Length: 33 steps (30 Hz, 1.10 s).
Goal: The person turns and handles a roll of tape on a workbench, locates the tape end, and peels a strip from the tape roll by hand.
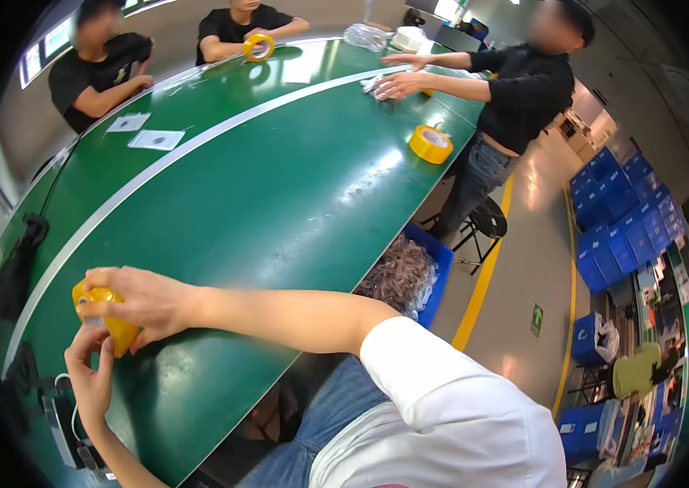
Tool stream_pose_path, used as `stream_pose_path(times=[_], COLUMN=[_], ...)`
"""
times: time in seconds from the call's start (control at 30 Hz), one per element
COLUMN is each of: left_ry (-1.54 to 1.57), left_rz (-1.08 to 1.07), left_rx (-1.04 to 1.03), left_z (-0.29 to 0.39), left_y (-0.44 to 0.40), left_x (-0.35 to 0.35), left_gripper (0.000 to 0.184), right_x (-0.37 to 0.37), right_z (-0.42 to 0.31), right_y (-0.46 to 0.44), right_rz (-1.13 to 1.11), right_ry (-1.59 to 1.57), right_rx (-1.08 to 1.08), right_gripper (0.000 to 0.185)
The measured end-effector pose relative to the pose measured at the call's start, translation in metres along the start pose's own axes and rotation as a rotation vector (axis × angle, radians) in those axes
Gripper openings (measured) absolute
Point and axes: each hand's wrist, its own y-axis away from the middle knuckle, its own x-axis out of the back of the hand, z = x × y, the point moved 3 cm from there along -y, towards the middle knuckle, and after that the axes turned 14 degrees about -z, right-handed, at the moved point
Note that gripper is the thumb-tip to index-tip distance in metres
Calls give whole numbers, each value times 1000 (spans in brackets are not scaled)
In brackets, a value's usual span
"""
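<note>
**Yellow tape roll point(123, 333) held between two hands above the near left of the desk point(263, 211)**

The roll is at the near left, inside the pale line along the desk. The right hand point(152, 302) reaches over it from the right, its fingers bent around the roll, holding it. The left hand point(91, 389) comes up from the near side, thumb and fingers narrowly spaced at the roll's near left edge; whether they pinch the tape, I cannot tell. Probably one hand steadies the roll so the other can work at its edge.

The visible yellow band slants from far left to near right. Fingers hide much of the hole, so the exact direction of its axis is unclear, as is any contact with the desk.

Farther right, a second roll point(431, 145) rests near the desk's edge, perhaps within reach of the standing person point(527, 89). A third roll point(258, 47) is on edge at the far side, by a seated person point(239, 24). Below the right edge, a blue bin point(441, 264) holds crumpled scraps point(397, 276).
</note>
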Motion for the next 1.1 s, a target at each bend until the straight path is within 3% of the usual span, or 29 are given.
stream_pose_path(times=[0.23, 0.63, 0.8, 1.0, 1.1], left_ry=[-10, -15, -15, -38, -101], left_rz=[-70, 30, -132, 8, -24], left_rx=[29, 11, 22, 34, -13], left_z=[6, 4, 14, 20, 29], left_y=[-7, -1, -4, -5, -8], left_x=[1, 2, 5, -1, -1], left_gripper=[13, 11, 14, 11, 10], right_x=[3, 1, 1, 6, 4], right_z=[1, -2, -1, -1, 1], right_y=[-1, -4, -4, -2, -3], right_rz=[-5, -28, 5, -11, -13], right_ry=[9, 11, -14, -15, -40], right_rx=[-7, -3, -8, -61, -46], right_gripper=[104, 100, 100, 105, 102])
